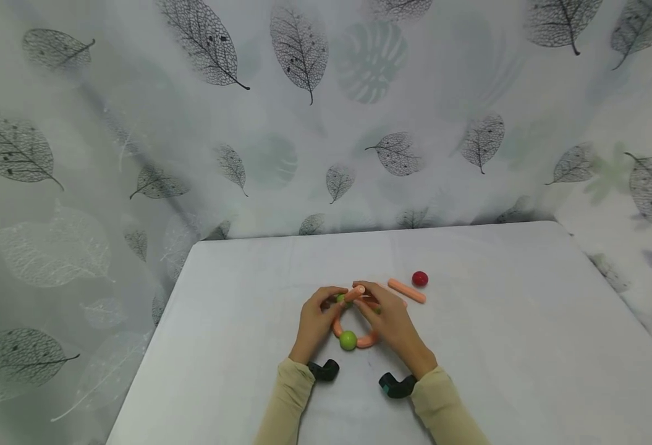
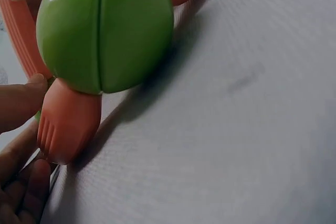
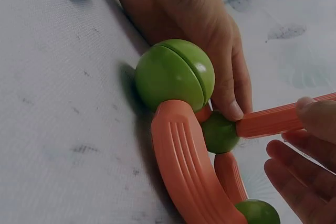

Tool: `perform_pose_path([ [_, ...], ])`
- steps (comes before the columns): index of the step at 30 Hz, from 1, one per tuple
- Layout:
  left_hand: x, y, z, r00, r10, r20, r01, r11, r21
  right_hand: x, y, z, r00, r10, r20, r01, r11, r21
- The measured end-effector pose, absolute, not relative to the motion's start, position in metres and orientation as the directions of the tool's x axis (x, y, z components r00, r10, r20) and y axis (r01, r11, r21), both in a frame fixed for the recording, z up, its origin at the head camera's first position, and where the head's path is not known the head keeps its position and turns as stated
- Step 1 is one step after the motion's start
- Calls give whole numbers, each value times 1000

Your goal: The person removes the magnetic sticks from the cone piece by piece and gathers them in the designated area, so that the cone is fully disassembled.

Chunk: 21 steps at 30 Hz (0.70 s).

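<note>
A ring of curved orange pieces [image 3: 184,156] and green balls [image 3: 176,74] lies on the white table. At its far side, my left hand [image 1: 316,320] pinches a small green ball [image 3: 219,131] where a straight orange rod [image 3: 273,120] meets it. My right hand [image 1: 395,318] grips that rod near its other end, the thumb on top and the fingers below. The rod slants up from the ball toward the right. In the left wrist view the near green ball [image 2: 105,30] covers part of the ring, and the left thumb [image 2: 23,100] touches the joint.
Beyond my right hand lie a loose orange rod [image 1: 406,290] and a red ball [image 1: 420,279]. Another orange piece is partly hidden by that hand. The white table [image 1: 220,346] ends at a leaf-patterned curtain [image 1: 281,204] behind. Black wrist devices [image 1: 397,385] sit near both wrists.
</note>
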<state>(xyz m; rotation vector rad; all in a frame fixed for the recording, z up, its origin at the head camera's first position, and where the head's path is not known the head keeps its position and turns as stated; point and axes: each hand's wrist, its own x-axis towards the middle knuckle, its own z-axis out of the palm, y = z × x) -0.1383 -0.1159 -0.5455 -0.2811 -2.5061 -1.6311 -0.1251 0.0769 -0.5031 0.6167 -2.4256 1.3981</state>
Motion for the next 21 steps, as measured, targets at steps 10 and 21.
perform_pose_path([
  [10, -134, -115, -544, -978, 83, 194, 211, 387, 898, -123, 78, -507, -857, -226, 463, -514, 435, -739],
  [21, -137, -115, -545, -972, 84, 221, 236, 386, 892, -121, 78, -503, -804, -283, 523, -592, 458, -663],
])
